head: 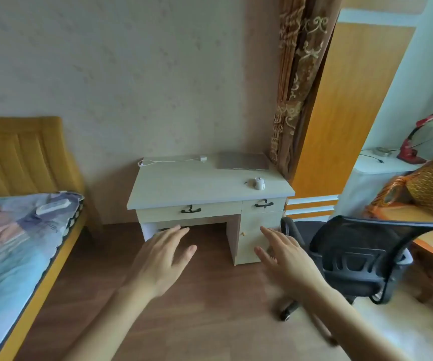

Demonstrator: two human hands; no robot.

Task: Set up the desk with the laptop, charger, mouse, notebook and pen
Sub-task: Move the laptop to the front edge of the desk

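Note:
A pale wooden desk [184, 188] stands against the wall ahead. On its back right corner lies a shut grey laptop [244, 161]. A white charger [203, 158] with its cable stretched left rests along the back edge. A white mouse [259, 183] sits near the front right. No notebook or pen shows. My left hand [162, 259] and my right hand [285, 259] are held out in front of the desk, palms down, fingers spread, holding nothing.
A black mesh office chair [361, 254] stands to the right of the desk. A bed [14, 243] with a yellow headboard runs along the left. A curtain [296, 82] hangs behind the desk's right corner. Brown wooden floor lies between me and the desk.

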